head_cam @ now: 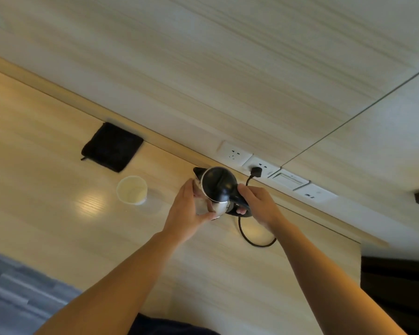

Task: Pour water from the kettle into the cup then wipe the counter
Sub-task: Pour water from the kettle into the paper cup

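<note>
- Two bare forearms reach forward over the counter (46, 131).
- Left hand (191, 206) cups the kettle (214, 187) body.
- Right hand (257, 201) grips its handle.

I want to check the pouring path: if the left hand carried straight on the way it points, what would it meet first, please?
The left hand, cupped on the kettle, points up toward the wall; past the kettle, probably bare counter, then wall. The cup lies off-line, though depth is unclear.

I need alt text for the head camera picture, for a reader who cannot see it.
Both hands hold a steel kettle on a wooden counter: right hand on the handle, left hand on the body. An upright paper cup and a black cloth are to the left.
</note>
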`<state>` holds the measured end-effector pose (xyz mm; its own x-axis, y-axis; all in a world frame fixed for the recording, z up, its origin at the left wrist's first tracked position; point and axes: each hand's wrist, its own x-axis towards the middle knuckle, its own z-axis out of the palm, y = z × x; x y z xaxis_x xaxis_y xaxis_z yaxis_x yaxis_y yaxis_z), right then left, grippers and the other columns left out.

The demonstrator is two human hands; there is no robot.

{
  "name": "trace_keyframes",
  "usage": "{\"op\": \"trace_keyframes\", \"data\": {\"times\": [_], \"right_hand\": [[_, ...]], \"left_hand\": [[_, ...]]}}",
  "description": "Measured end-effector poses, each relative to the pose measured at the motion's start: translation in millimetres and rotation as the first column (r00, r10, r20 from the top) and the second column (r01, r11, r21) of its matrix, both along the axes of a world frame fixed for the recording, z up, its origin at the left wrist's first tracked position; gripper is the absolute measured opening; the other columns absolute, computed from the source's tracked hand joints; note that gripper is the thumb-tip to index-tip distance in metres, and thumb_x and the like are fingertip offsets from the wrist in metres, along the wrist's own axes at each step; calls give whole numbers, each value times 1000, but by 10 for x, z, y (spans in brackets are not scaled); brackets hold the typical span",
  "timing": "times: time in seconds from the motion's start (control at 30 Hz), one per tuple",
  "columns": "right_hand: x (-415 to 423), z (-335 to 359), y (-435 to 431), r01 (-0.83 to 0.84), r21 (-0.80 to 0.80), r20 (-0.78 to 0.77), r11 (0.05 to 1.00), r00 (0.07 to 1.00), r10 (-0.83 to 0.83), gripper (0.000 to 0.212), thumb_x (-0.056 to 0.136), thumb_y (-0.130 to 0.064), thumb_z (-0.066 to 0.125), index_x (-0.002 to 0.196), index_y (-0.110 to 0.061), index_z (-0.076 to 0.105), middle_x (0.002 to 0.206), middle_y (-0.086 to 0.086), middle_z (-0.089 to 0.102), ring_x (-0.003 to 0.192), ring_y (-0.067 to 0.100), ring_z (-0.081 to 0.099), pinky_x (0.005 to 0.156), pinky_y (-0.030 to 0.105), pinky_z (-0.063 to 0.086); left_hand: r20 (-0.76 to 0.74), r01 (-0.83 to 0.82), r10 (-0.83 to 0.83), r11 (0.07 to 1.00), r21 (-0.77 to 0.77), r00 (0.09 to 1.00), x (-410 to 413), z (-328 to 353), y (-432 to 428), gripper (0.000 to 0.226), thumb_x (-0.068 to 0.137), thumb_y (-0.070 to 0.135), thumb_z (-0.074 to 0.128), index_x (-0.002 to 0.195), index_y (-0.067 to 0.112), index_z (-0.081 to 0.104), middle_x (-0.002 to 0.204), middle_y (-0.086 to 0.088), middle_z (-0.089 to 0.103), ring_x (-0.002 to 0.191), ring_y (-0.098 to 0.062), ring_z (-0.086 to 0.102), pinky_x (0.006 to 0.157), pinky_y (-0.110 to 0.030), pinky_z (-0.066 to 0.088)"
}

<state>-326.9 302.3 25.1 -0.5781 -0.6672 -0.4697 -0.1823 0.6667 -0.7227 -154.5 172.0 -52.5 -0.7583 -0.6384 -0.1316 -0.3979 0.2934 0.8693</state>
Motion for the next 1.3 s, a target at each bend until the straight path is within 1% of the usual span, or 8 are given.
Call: {"op": "trace_keyframes", "data": {"times": [0.1,0.37,0.47,0.6,0.77,0.93,1.1,1.3], "right_hand": [[30,-90,-14,53,-54,-36,997,998,-55,48,106,-42,46,70,-18,65,58,5,63,56,21,61,68,43,56],[149,92,-154,49,-143,-43,988,998,-55,49,106,-32,51,80,6,67,58,6,58,44,2,53,50,12,46],[193,237,-227,-16,-152,-90,988,996,2,50,106,-34,51,79,5,68,55,5,58,44,3,52,49,13,44],[289,376,-374,-101,-129,-201,987,977,73,52,105,-38,54,73,1,68,57,18,60,48,15,51,54,30,43],[471,460,-582,-192,-65,-275,979,947,167,49,102,-38,56,66,-8,68,59,16,65,54,30,62,55,39,51],[614,463,-768,-242,38,-332,969,912,241,55,101,-45,56,64,-6,67,57,17,63,49,28,57,52,37,49],[740,492,-939,-270,161,-374,949,873,312,59,99,-49,54,61,-5,63,49,6,52,48,17,48,53,34,44],[875,578,-1094,-295,269,-394,917,835,385,58,99,-50,50,61,-8,61,51,2,49,49,18,46,53,30,41]], "left_hand": [[-5,-10,10,1000,9,1000,-6,-3,-13,86,65,35,98,137,24,52,122,10,62,110,-7,63,92,-27,57],[-28,-40,41,999,35,999,88,29,-76,84,65,41,97,135,23,55,124,7,70,116,-13,67,98,-40,61],[-56,-67,69,996,52,996,200,126,-83,87,64,51,93,136,22,54,125,7,71,116,-12,67,98,-35,61],[-78,-129,139,984,123,987,378,263,-60,90,59,64,83,135,24,55,122,9,71,114,-9,67,96,-26,58],[-77,-186,210,953,239,975,604,297,-19,89,60,60,86,138,29,55,123,16,71,118,1,65,99,-14,52],[-66,-213,249,915,344,966,774,245,-34,73,67,36,94,132,33,59,117,24,72,113,20,59,90,1,43],[-68,-195,248,877,439,966,858,119,-59,73,69,35,93,133,42,59,120,23,74,123,3,64,103,-10,46],[-67,-171,237,845,506,969,903,34,-116,65,73,27,95,124,46,60,118,28,74,121,5,65,104,-7,44]]}}
